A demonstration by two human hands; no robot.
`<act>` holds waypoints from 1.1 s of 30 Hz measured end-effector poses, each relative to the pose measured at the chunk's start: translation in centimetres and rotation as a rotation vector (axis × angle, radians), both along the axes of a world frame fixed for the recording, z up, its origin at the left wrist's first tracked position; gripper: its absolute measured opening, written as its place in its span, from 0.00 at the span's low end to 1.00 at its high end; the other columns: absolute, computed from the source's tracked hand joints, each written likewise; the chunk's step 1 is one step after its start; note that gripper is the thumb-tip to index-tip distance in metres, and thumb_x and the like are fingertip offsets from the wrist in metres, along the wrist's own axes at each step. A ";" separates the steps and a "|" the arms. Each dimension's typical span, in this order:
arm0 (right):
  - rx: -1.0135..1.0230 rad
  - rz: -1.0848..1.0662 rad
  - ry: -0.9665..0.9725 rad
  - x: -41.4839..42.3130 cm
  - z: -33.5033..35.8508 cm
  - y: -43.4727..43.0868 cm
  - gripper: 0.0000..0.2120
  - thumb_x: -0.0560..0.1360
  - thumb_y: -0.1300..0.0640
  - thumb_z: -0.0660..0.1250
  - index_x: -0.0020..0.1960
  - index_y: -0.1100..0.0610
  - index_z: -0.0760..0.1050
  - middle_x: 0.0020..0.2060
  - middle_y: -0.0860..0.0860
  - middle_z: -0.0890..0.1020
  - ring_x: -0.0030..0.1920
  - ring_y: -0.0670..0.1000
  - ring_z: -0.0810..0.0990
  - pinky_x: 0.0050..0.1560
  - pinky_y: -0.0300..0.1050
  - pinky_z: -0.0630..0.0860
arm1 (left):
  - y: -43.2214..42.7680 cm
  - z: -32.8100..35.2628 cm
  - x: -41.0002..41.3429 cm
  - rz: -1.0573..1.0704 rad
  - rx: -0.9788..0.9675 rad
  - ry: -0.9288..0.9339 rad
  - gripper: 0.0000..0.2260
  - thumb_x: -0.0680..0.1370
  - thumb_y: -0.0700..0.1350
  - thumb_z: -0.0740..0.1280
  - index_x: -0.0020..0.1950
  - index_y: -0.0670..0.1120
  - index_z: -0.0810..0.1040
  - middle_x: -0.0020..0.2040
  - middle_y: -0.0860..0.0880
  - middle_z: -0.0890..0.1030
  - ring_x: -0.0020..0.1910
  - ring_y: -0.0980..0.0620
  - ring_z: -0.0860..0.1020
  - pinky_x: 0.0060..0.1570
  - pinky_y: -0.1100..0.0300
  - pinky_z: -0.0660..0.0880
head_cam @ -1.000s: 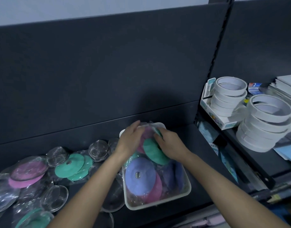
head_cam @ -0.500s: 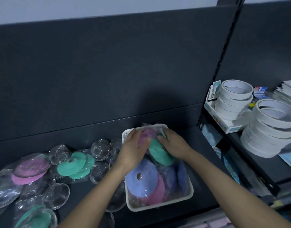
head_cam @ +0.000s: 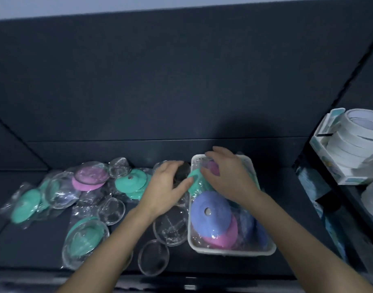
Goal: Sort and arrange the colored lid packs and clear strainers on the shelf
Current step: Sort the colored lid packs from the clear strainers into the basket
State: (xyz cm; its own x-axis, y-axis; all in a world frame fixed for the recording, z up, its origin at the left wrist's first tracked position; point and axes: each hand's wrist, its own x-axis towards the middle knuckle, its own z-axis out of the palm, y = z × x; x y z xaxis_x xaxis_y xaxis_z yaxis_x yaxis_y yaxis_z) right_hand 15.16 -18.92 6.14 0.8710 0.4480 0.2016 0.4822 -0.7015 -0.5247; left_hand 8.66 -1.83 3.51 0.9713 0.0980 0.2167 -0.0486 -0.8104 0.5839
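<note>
A white basket point(head_cam: 232, 251) stands on the dark shelf and holds wrapped lid packs: a blue lid pack point(head_cam: 211, 215) on top, a pink lid pack point(head_cam: 223, 237) under it, and a green lid pack point(head_cam: 195, 181) tilted over the left rim. My right hand point(head_cam: 228, 176) grips the green pack from above, inside the basket's back half. My left hand point(head_cam: 165, 188) is just left of the basket, with its fingers curled round a clear mesh strainer point(head_cam: 182, 174) and its thumb tip touching the green pack. Left of the basket lie several loose clear strainers point(head_cam: 170, 226) and other wrapped lid packs in green point(head_cam: 130, 182) and pink point(head_cam: 89, 180).
White tape rolls point(head_cam: 352, 134) in a card box stand on the neighbouring shelf at the right, behind a dark upright divider point(head_cam: 303, 166). The dark back panel rises right behind the basket. One strainer point(head_cam: 153, 258) lies close to the shelf's front edge.
My left hand has left the basket and moved left over its rim onto a strainer. The green pack has shifted toward the basket's left rim under my right hand. The view has swung left.
</note>
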 end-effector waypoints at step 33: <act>-0.367 0.052 0.066 -6.1 -9.9 24.7 0.29 0.71 0.65 0.63 0.71 0.62 0.63 0.68 0.61 0.68 0.69 0.61 0.64 0.70 0.49 0.63 | 33.8 -6.2 -12.4 0.339 0.041 0.115 0.21 0.75 0.40 0.68 0.67 0.38 0.70 0.65 0.39 0.71 0.65 0.40 0.69 0.65 0.55 0.64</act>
State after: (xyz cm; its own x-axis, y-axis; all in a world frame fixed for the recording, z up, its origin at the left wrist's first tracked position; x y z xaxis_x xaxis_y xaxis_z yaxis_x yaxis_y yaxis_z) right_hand 9.05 5.74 -3.76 0.8508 0.5243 -0.0364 0.4960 -0.8239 -0.2742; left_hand -3.79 31.93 -2.73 0.9034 0.4122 0.1183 0.2911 -0.7920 0.5366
